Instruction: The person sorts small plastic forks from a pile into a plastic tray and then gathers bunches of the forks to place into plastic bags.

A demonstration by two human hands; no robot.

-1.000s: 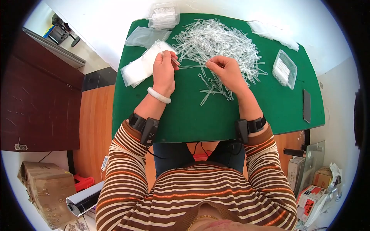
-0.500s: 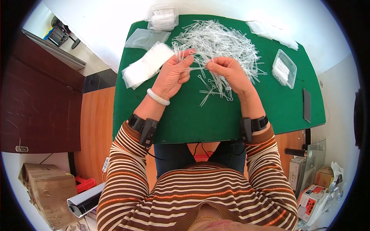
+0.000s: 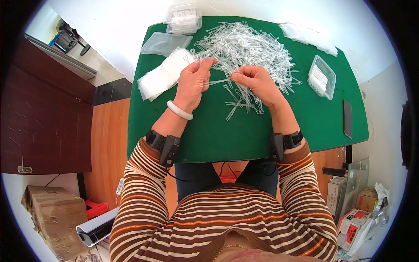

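My left hand (image 3: 194, 82) is closed around a few clear plastic picks (image 3: 187, 59), their looped heads sticking out past the fingers. My right hand (image 3: 255, 82) has thumb and forefinger pinched on more clear picks; their thin ends stretch left toward my left hand. Both hands are just in front of a large heap of loose clear picks (image 3: 248, 48). Several stray picks (image 3: 238, 105) lie on the green cloth below my right hand. Exactly how many picks each hand holds cannot be made out.
White paper-like sheets or bags (image 3: 163, 76) and a clear plastic bag (image 3: 163, 43) lie at left. A tub of picks (image 3: 183, 19) stands at the back, another clear tub (image 3: 330, 83) at right. More bags (image 3: 307, 38) and a phone (image 3: 347, 119) rest on the green table (image 3: 209, 139).
My left hand has turned, its fingers curling in tighter, and the picks in it now point up and left. My right hand has shifted slightly left, still pinching.
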